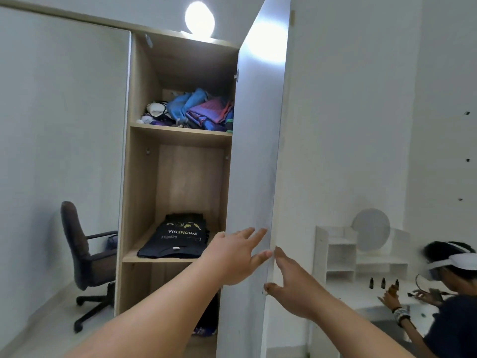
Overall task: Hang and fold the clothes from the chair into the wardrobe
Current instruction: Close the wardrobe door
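A bright round lamp (200, 19) high above the hands gives strong glare and a white reflection on the wardrobe door (258, 125). The room is evenly lit, with soft shadow inside the wardrobe (144, 177). Straight lines bend at the edges; details look slightly blurred.

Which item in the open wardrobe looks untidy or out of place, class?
The heap of blue and purple cloths on the upper wooden shelf is crumpled and unfolded, unlike the black folded T-shirt lying flat on the shelf below.
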